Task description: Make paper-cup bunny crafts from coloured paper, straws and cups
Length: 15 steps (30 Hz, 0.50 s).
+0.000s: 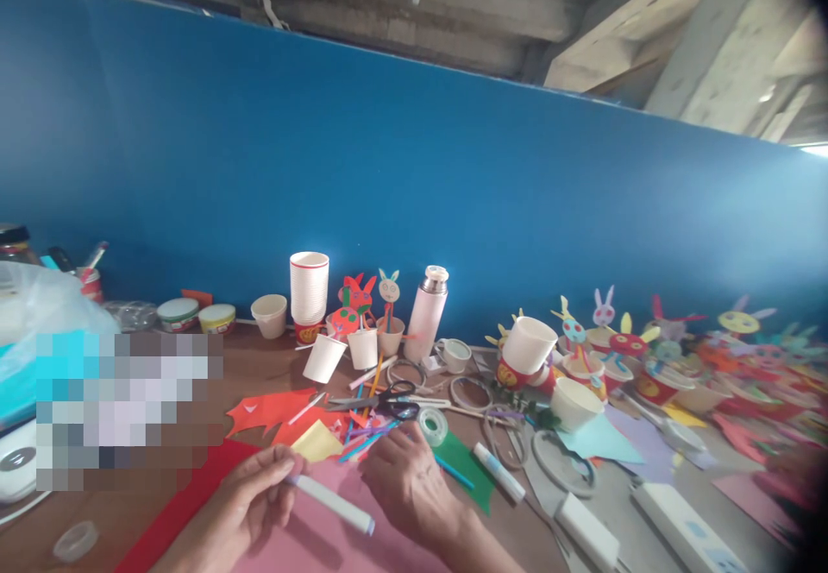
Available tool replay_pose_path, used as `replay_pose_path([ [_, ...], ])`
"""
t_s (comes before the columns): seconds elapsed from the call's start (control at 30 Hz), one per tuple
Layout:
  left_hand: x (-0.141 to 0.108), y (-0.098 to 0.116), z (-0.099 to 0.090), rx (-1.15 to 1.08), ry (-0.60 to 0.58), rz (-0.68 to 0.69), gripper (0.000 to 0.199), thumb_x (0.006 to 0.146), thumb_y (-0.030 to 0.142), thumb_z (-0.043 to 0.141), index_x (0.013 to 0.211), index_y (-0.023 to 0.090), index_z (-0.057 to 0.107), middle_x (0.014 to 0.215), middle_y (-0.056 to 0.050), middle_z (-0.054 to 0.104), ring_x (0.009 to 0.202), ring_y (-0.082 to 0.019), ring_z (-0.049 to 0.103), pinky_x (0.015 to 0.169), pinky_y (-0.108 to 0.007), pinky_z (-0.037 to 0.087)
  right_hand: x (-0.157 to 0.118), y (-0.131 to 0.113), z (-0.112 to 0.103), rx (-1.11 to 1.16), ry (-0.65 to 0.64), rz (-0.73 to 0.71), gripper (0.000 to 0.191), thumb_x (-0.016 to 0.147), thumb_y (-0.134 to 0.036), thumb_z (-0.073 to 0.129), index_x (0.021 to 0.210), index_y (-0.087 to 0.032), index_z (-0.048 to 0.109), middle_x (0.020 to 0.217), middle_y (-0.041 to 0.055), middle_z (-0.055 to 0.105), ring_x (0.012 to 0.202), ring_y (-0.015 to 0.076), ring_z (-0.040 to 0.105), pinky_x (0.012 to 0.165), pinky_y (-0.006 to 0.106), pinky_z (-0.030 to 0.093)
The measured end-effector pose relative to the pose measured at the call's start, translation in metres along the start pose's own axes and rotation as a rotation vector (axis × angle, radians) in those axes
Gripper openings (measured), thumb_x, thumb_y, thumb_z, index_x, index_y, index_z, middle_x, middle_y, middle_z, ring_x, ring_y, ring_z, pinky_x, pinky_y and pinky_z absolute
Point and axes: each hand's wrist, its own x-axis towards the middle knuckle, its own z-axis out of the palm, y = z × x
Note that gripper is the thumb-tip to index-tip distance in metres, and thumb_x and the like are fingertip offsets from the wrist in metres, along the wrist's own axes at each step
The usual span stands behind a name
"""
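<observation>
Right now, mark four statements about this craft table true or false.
1. The left hand holds the black-handled scissors. False: it holds a white marker; the scissors lie on the table.
2. The tall stack of cups stands left of the pink flask. True.
3. The wall panel behind is red. False: it is blue.
4. Green paper lies to the right of the right hand. True.

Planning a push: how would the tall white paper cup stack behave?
The stack likely tips easily, being tall and narrow. Probably light: thin paper by its look. Being nested, it may come apart if gripped near the top.
</observation>
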Motion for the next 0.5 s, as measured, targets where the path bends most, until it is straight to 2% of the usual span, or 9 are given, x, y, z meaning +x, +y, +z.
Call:
replay_pose_path([
  [0.03,-0.001,0.0,0.0,-0.016,0.007,-0.009,0.028,0.047,0.021,0.087,0.067,0.014,0.068,0.063,0.0,0.067,0.043,-0.006,0.054,0.043,-0.017,0.048,0.001,-0.002,-0.003,0.057,0.001,0.047,0.006,0.083,-0.018,0.055,0.085,-0.024,0.057,0.081,-0.0004,0.063,0.077,0.0178,0.054,0.073,0.033,0.034],
  [0.1,-0.002,-0.003,0.001,-0.044,0.014,-0.02,0.027,0.049,0.019,0.086,0.068,0.015,0.068,0.063,0.0,0.068,0.044,-0.007,0.054,0.044,-0.017,0.048,0.003,-0.01,-0.009,0.203,-0.005,0.09,0.027,0.081,-0.025,0.059,0.107,-0.026,0.053,0.089,0.0002,0.065,0.081,0.0183,0.057,0.077,0.033,0.036],
  [0.17,-0.003,-0.008,0.004,-0.037,-0.026,-0.016,0.02,0.056,0.02,0.083,0.066,0.015,0.066,0.065,-0.001,0.069,0.044,-0.006,0.053,0.044,-0.017,0.047,0.003,-0.021,-0.015,0.333,-0.033,0.04,0.05,0.081,-0.035,0.059,0.126,-0.026,0.04,0.093,0.0015,0.065,0.081,0.0182,0.058,0.084,0.035,0.037],
  [0.2,-0.003,-0.01,0.006,-0.014,-0.059,-0.015,0.017,0.06,0.021,0.081,0.064,0.015,0.065,0.063,0.0,0.068,0.043,-0.006,0.052,0.044,-0.016,0.046,0.003,-0.027,-0.017,0.376,-0.044,0.01,0.056,0.082,-0.041,0.056,0.131,-0.025,0.035,0.095,0.0023,0.065,0.083,0.0183,0.059,0.088,0.036,0.036],
  [0.23,-0.004,-0.012,0.007,0.019,-0.092,-0.012,0.017,0.063,0.023,0.078,0.062,0.015,0.064,0.059,0.0,0.066,0.042,-0.006,0.051,0.044,-0.016,0.045,0.003,-0.032,-0.02,0.405,-0.039,-0.021,0.055,0.084,-0.047,0.051,0.132,-0.025,0.035,0.095,0.0028,0.066,0.084,0.0186,0.06,0.091,0.037,0.036],
  [0.3,-0.003,-0.015,0.008,0.095,-0.145,0.011,0.02,0.066,0.028,0.075,0.06,0.015,0.062,0.049,0.002,0.059,0.04,-0.006,0.049,0.043,-0.016,0.042,0.003,-0.038,-0.024,0.443,0.002,-0.063,0.044,0.09,-0.052,0.039,0.125,-0.028,0.046,0.095,0.0028,0.067,0.085,0.019,0.061,0.092,0.037,0.037],
  [0.37,-0.001,-0.014,0.006,0.219,-0.161,0.049,0.024,0.067,0.036,0.072,0.062,0.016,0.06,0.044,0.003,0.055,0.036,-0.007,0.046,0.038,-0.015,0.036,0.004,-0.036,-0.029,0.527,0.012,-0.07,0.039,0.092,-0.051,0.032,0.112,-0.029,0.058,0.091,0.0018,0.07,0.08,0.0178,0.063,0.085,0.034,0.042],
  [0.43,0.001,-0.013,0.001,0.388,-0.156,0.116,0.03,0.069,0.045,0.067,0.066,0.016,0.059,0.04,0.003,0.052,0.032,-0.006,0.038,0.033,-0.015,0.026,0.006,-0.027,-0.035,0.679,-0.017,0.002,0.038,0.093,-0.048,0.034,0.102,-0.026,0.063,0.084,0.0016,0.071,0.074,0.0164,0.063,0.075,0.03,0.046],
  [0.5,0.003,-0.012,-0.003,0.537,-0.099,0.187,0.035,0.07,0.051,0.063,0.068,0.017,0.058,0.036,0.006,0.044,0.031,-0.005,0.028,0.032,-0.014,0.019,0.007,-0.015,-0.038,0.871,0.034,0.156,0.037,0.093,-0.047,0.038,0.1,-0.022,0.065,0.074,0.0023,0.069,0.068,0.0162,0.063,0.067,0.028,0.049],
])
